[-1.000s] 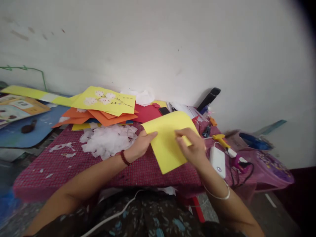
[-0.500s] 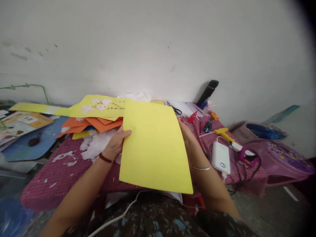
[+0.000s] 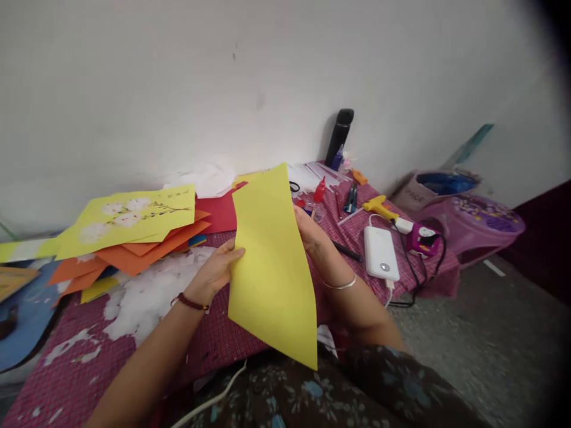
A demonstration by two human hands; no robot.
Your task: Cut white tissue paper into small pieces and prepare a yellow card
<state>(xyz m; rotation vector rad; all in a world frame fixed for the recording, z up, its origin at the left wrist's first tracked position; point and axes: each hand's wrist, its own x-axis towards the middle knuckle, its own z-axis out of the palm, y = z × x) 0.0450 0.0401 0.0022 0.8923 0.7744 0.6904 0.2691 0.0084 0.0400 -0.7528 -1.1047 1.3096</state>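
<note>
A blank yellow sheet of paper [image 3: 272, 261] is held up in front of me, tilted and slightly curved. My left hand [image 3: 218, 267] pinches its left edge, thumb on the near face. Behind the right edge is my right hand [image 3: 307, 232], its fingers mostly hidden by the sheet as it grips that side. To the left lies a yellow sheet with pink blossoms on a dark branch [image 3: 129, 217], on top of several orange sheets [image 3: 138, 255]. Red paper [image 3: 216, 214] lies behind my left hand.
White scraps [image 3: 147, 297] lie on the checked tablecloth [image 3: 214, 339]. At right are a power bank [image 3: 380, 252], a yellow glue gun [image 3: 379, 206], a stapler [image 3: 350, 199], a red bottle [image 3: 319, 190] and a black bottle [image 3: 339, 137]. A purple stool [image 3: 468, 232] stands beyond.
The yellow sheet has turned and looks narrower, with its lower right corner nearer me. My view has swung right, so the table's things sit further left. Both hands keep hold.
</note>
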